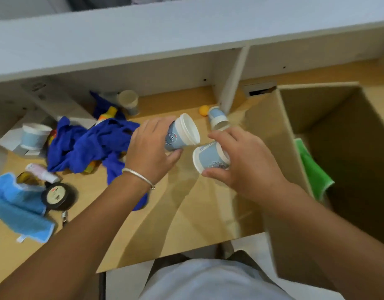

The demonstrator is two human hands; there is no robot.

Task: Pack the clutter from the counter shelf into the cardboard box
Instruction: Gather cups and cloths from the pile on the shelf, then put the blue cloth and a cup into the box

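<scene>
Two bare forearms reach forward from the bottom edge, over a pale shirt. Left hand [149, 146], a silver bangle [139, 177] on its wrist, grips a blue paper cup [182, 134] tipped on its side, fingers curled round the base, white rim pointing right. Right hand [246, 160] holds a second cup [209, 158] the same way, thumb under and fingers over it, rim pointing left. The two cups sit just beside each other above the wooden surface [186, 213], rims near but apart.

Behind them a third cup [217, 118] lies tilted on the surface next to a small orange ball [203, 109], both close to the white divider [232, 81] of the shelf. To the right stands the open cardboard box [271, 131], a green cloth [312, 167] draped inside against its near wall.

Left of the hands lies the rest of the clutter: a crumpled dark blue cloth [89, 144] over some yellow and orange items, a beige cup [129, 100] behind it, another blue cup [35, 134] upright on white paper, a light blue towel [15, 204], a pink-white tube [43, 172] and a round black tin [57, 194].
</scene>
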